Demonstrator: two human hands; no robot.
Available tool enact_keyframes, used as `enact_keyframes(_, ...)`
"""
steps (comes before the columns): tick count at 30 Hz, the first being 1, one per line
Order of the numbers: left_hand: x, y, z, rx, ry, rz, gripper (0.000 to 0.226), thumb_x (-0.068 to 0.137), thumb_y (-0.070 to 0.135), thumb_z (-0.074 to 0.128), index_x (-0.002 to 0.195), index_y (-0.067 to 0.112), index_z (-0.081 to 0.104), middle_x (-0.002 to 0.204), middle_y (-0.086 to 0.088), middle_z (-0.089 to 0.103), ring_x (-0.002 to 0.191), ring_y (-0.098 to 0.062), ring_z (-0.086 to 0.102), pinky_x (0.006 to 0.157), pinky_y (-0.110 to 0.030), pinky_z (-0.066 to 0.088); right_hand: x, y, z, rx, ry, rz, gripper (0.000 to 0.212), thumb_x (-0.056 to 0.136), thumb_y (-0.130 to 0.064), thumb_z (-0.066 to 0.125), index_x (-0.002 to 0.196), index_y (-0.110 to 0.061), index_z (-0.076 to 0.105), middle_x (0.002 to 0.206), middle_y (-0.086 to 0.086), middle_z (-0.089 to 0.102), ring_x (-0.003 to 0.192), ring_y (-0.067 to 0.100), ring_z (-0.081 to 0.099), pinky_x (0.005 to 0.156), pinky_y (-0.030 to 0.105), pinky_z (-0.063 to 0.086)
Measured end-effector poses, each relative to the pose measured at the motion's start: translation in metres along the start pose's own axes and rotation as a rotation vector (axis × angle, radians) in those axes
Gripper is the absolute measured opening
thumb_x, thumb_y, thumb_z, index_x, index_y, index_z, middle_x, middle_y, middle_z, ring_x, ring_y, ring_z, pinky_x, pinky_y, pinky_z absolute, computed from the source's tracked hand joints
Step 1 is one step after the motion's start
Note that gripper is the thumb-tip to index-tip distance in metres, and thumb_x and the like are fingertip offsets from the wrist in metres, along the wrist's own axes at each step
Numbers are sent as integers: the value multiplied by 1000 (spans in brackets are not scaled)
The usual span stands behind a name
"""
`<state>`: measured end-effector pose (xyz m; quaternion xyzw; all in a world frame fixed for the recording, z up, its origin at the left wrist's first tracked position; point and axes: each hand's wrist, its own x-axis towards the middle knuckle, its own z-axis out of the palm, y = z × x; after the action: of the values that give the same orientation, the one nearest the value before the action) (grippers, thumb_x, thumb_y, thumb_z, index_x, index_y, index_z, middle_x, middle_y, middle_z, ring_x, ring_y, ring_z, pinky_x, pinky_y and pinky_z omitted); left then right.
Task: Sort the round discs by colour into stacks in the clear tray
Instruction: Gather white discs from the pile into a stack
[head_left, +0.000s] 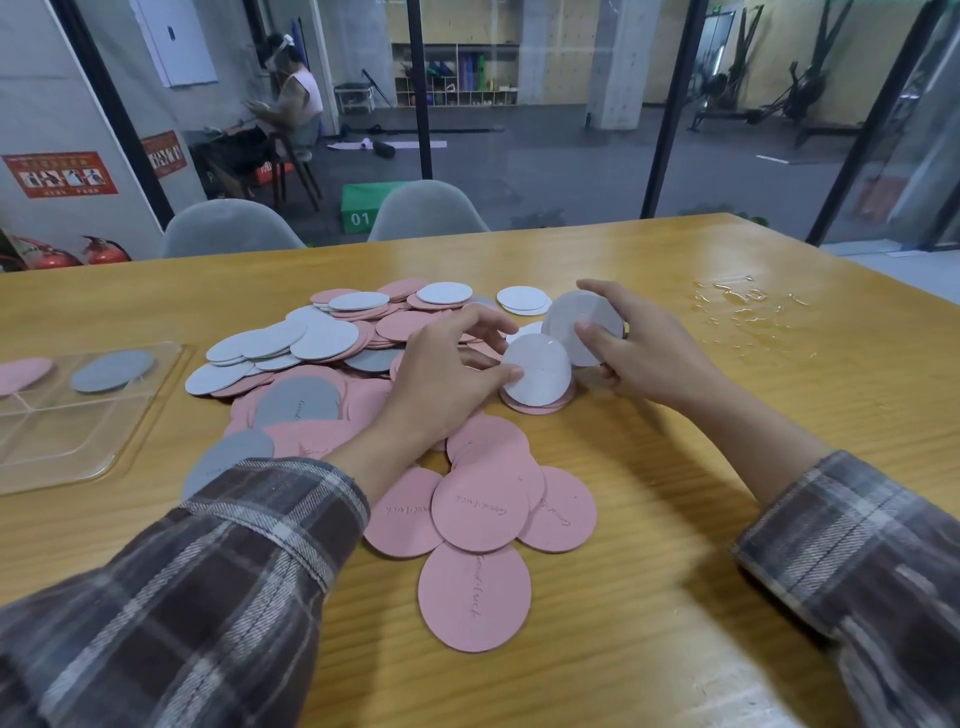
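Pinched pale round card disc (540, 375) in left hand (441, 382), gripped second pale disc (570, 316) in right hand (647, 356), both tilted, probably to read coloured faces.

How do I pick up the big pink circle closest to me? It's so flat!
Take the pink disc by its near rim, coming from your side. It lies thin and flat on the table, so hook a nail under that bare edge and pinch. Its far edge sits under a second disc.
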<state>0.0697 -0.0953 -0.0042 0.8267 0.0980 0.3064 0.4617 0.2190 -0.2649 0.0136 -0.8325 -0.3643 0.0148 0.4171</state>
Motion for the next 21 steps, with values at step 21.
enact_keyframes(21,-1,1,6,19,152,141,21,79,17,89,96,17,77,87,4,74,83,-17,70,81,-36,60,-11,-12,6,223,-256,-128,37,107,-38,48,144,-40,51,115,0,65,73,13,62,71,40,54)
